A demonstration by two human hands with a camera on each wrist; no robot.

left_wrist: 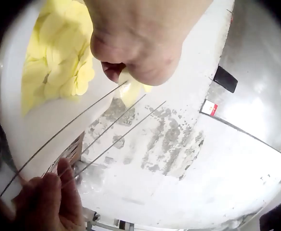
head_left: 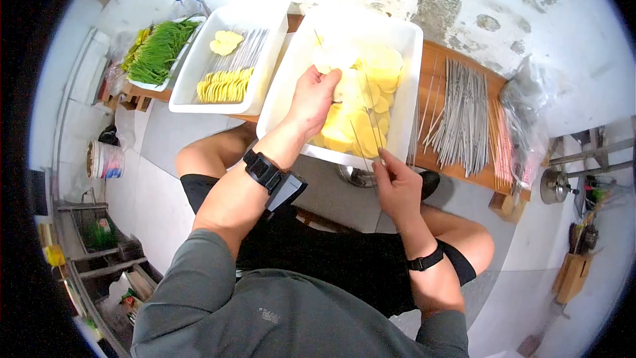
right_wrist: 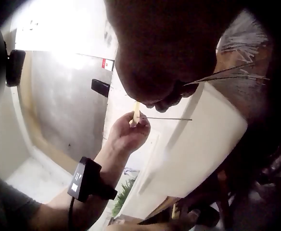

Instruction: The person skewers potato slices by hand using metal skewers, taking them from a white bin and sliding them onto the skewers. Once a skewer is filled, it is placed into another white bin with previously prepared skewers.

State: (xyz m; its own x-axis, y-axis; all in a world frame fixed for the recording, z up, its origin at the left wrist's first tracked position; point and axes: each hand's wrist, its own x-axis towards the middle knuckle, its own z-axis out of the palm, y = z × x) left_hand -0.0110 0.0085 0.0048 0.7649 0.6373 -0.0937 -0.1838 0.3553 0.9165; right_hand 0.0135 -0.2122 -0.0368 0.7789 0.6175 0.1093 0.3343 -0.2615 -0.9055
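Observation:
My left hand pinches a pale potato slice over a white tub full of yellow potato slices. My right hand grips the lower ends of three thin metal skewers at the tub's near rim. The skewer tips reach up to the slice. In the left wrist view the skewers run from my right hand to the slice under my left hand. In the right wrist view my left hand holds the slice on a skewer.
A second white tray to the left holds skewered potato slices. Beyond it lies a tray of green vegetables. A heap of bare metal skewers rests on the wooden board, beside a plastic bag. My knees are under the tub.

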